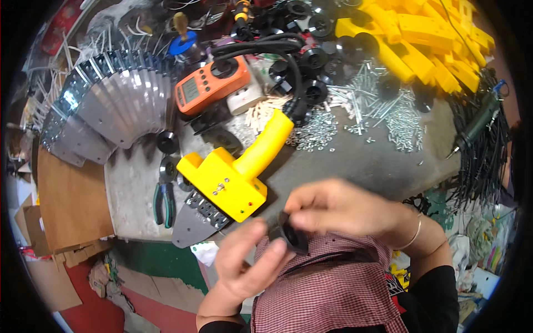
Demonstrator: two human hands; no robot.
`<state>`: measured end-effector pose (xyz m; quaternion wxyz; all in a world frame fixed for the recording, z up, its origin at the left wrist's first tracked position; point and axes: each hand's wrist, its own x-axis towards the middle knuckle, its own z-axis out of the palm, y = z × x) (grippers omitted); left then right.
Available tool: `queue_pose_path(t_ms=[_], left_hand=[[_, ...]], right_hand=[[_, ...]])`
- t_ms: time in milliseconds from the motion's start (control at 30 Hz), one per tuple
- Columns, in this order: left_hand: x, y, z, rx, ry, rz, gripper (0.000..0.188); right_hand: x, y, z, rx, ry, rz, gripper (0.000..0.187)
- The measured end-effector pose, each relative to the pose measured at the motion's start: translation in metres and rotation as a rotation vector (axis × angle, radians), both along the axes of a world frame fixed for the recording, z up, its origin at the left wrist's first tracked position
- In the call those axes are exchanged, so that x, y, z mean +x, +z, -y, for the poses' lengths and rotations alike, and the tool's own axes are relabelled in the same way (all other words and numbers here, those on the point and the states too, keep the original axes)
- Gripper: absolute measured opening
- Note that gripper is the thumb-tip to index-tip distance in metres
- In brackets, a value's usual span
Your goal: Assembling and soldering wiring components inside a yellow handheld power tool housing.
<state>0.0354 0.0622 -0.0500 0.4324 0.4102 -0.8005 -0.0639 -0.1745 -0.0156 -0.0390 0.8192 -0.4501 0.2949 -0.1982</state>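
Close to my chest, above the apron, both hands grip a black round plastic flanged piece (295,240). The fingers of my left hand (244,263) close on its near left side. My right hand (338,208), slightly blurred, pinches its upper edge. Just beyond them on the bench lies a yellow plastic tool housing (227,180) with a curved handle, a small switch and two little lights. A grey pointed metal plate (191,225) extends from its near left side, with a black slotted part on it.
Green-handled pliers (164,202) lie to the left, below a fan of grey metal plates (119,102). An orange meter (214,83) sits behind the housing. Farther back are loose screws (402,122), small nuts (313,133), black discs (313,58) and yellow housings (416,41). Black cables (480,155) hang at the right.
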Motion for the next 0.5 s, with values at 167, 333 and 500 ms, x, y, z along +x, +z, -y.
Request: queue_pose_path(t_ms=[167, 333, 500], left_hand=[[0.015, 0.017, -0.009, 0.081, 0.062, 0.064, 0.044], [0.042, 0.018, 0.012, 0.452, 0.451, -0.675, 0.042], [0.075, 0.014, 0.019, 0.787, 0.168, -1.063, 0.037]], right_hand=[[0.023, -0.008, -0.015, 0.226, 0.07, 0.141, 0.025], [0.021, -0.011, 0.007, 0.245, -0.365, -0.049, 0.036], [0.048, -0.02, 0.028, 0.21, -0.426, 0.096, 0.027]])
